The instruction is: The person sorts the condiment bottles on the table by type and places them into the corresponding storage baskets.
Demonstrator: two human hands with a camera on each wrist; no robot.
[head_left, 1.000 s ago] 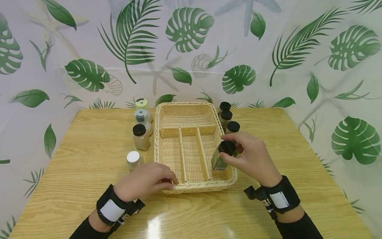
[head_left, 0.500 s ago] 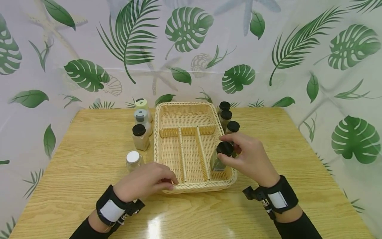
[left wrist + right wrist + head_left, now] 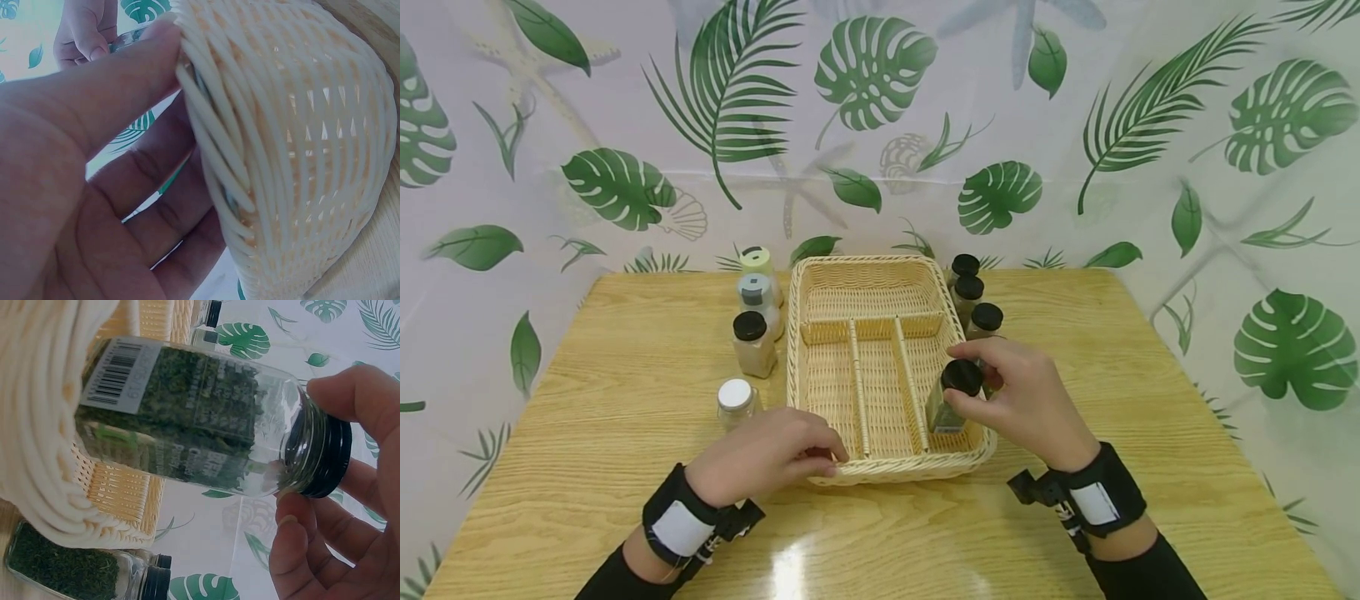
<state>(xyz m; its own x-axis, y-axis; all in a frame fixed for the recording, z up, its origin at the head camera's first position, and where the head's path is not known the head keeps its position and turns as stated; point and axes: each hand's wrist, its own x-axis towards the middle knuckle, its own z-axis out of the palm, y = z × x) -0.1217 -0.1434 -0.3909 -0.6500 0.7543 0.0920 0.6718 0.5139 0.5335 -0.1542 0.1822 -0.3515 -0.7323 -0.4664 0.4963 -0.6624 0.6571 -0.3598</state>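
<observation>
My right hand point(image 3: 1026, 400) pinches a clear spice jar point(image 3: 945, 412) by its neck and black cap. Dried green herb fills most of the jar point(image 3: 181, 419), and a barcode label shows near its base in the right wrist view. The jar stands nearly upright inside the front right compartment of a wicker basket point(image 3: 910, 469). At the basket's front left corner, my left hand point(image 3: 775, 450) grips the rim. Its thumb lies on the outer side of the woven wall point(image 3: 312, 150), with the fingers on the other side.
Left of the basket stand a white-capped jar point(image 3: 737, 398), a black-capped jar point(image 3: 754, 354), a grey-capped bottle point(image 3: 756, 292) and a yellow-green-capped one point(image 3: 756, 260). Several black-capped jars point(image 3: 986, 318) line its right side. Woven dividers point(image 3: 859, 387) split the basket. A leaf-printed cloth point(image 3: 880, 125) hangs behind.
My right hand has shifted slightly left and toward me with the spice jar, which sits a little nearer the divider. The left hand and basket have stayed put.
</observation>
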